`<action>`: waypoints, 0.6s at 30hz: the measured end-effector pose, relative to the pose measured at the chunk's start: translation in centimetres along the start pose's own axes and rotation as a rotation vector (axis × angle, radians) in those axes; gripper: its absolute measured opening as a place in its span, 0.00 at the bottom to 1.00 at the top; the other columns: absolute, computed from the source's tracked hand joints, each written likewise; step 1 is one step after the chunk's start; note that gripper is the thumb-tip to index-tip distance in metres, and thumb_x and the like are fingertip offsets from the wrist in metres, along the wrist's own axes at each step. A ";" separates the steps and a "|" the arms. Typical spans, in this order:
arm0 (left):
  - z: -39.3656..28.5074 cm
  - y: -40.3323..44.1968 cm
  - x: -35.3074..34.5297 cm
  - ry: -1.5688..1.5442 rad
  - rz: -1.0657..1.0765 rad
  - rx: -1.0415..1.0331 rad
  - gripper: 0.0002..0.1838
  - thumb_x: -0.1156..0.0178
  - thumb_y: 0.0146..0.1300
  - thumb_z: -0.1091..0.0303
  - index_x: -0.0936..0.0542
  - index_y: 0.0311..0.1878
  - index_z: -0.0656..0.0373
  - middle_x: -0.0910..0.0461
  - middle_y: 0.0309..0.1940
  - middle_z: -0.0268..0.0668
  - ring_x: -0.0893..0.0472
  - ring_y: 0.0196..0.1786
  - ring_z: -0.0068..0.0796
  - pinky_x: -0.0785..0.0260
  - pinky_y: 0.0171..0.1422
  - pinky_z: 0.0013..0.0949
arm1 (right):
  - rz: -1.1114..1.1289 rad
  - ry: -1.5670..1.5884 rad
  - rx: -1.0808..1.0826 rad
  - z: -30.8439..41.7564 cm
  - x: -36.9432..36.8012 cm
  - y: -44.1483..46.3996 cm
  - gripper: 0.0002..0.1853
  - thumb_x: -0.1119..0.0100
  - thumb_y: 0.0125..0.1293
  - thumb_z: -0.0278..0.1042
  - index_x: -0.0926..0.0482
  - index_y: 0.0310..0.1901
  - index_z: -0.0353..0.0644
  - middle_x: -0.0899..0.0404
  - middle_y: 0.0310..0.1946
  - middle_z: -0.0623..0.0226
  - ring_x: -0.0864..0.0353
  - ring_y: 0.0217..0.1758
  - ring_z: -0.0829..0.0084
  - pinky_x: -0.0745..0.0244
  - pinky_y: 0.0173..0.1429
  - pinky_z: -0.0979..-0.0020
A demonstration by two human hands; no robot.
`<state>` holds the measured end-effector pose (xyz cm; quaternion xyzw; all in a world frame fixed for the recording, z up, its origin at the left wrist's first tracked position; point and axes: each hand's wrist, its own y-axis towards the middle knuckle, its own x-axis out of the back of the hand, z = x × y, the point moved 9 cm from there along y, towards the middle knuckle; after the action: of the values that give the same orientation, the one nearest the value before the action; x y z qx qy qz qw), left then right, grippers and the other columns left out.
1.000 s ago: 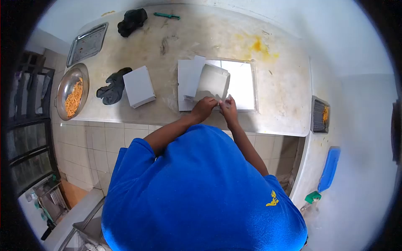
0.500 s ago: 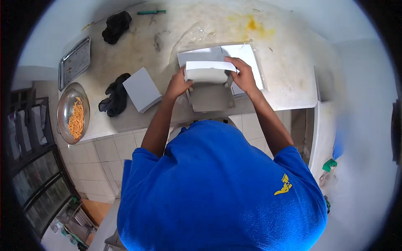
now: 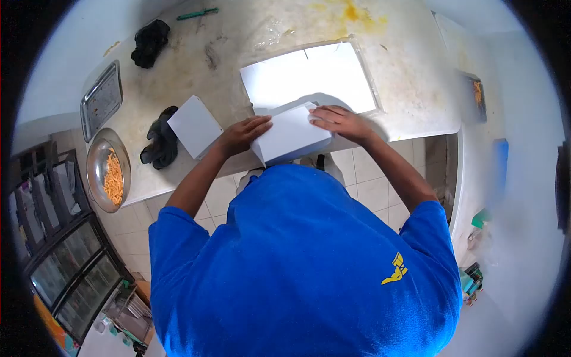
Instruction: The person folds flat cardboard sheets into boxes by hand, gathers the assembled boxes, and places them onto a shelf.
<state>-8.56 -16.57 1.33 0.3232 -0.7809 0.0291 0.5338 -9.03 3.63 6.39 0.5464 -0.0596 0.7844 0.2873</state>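
Note:
A white cardboard box (image 3: pixel 291 132) sits at the front edge of the counter, close to my body, its lid down over the top. My left hand (image 3: pixel 242 135) grips its left side, fingertips on the lid's edge and thumb out of sight. At the far right corner, my right hand (image 3: pixel 342 123) holds the box with its fingers over the lid. Just behind the box lies a stack of flat white cardboard sheets (image 3: pixel 303 77). Another white box (image 3: pixel 195 127), closed, stands to the left of my left hand.
A black cloth (image 3: pixel 160 140) lies beside the closed box. Further left are a glass bowl of orange sticks (image 3: pixel 124 163) and a metal tray (image 3: pixel 102 101). A black bundle (image 3: pixel 150 43) and a green-handled tool (image 3: pixel 197 13) lie at the back. The counter edge (image 3: pixel 410 136) runs along the front.
The box's raised flap has come down, and its open inside is now covered. My hands have moved from the sides onto the lid, and the view has shifted slightly.

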 end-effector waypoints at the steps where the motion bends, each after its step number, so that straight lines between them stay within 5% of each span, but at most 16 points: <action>1: -0.4 -0.3 -0.3 0.011 0.027 -0.029 0.28 0.48 0.52 0.82 0.32 0.60 0.58 0.30 0.59 0.40 0.26 0.57 0.42 0.27 0.57 0.37 | -0.051 0.051 -0.026 -0.6 -0.1 0.0 0.22 0.49 0.57 0.26 0.27 0.55 0.47 0.28 0.57 0.63 0.28 0.59 0.59 0.33 0.63 0.64; 6: 0.4 -0.3 -0.5 -0.189 0.085 0.166 0.41 0.38 0.43 0.78 0.39 0.65 0.54 0.34 0.62 0.40 0.28 0.59 0.43 0.27 0.55 0.39 | -0.195 0.456 -0.416 -4.2 -2.4 0.4 0.19 0.54 0.63 0.26 0.28 0.56 0.41 0.28 0.56 0.58 0.29 0.59 0.61 0.35 0.64 0.67; 11: 4.7 -1.6 -0.5 -0.287 -0.032 0.584 0.21 0.42 0.55 0.75 0.27 0.55 0.58 0.23 0.49 0.46 0.22 0.51 0.36 0.28 0.51 0.33 | -0.031 0.285 -0.502 -7.4 -2.3 2.0 0.21 0.44 0.56 0.29 0.28 0.54 0.36 0.26 0.50 0.48 0.27 0.53 0.51 0.30 0.57 0.62; 13: 7.6 -2.7 -0.7 -0.445 -0.116 0.785 0.10 0.48 0.64 0.70 0.23 0.45 0.64 0.19 0.35 0.48 0.20 0.41 0.32 0.30 0.46 0.33 | -0.142 0.157 -0.392 -7.9 -1.5 3.4 0.15 0.43 0.56 0.35 0.27 0.41 0.34 0.22 0.40 0.45 0.24 0.44 0.46 0.29 0.50 0.54; 18: 9.8 -3.1 -1.1 -0.531 -0.206 1.008 0.13 0.49 0.66 0.65 0.24 0.45 0.65 0.19 0.34 0.43 0.21 0.39 0.31 0.31 0.43 0.35 | 0.243 0.312 -0.656 -11.1 -3.4 4.2 0.18 0.47 0.63 0.44 0.27 0.39 0.33 0.21 0.32 0.46 0.22 0.38 0.46 0.28 0.44 0.52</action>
<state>-14.69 -22.30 -4.74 0.6079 -0.7423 0.2634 0.0998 -19.54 3.39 -0.07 0.2886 -0.3275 0.8256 0.3577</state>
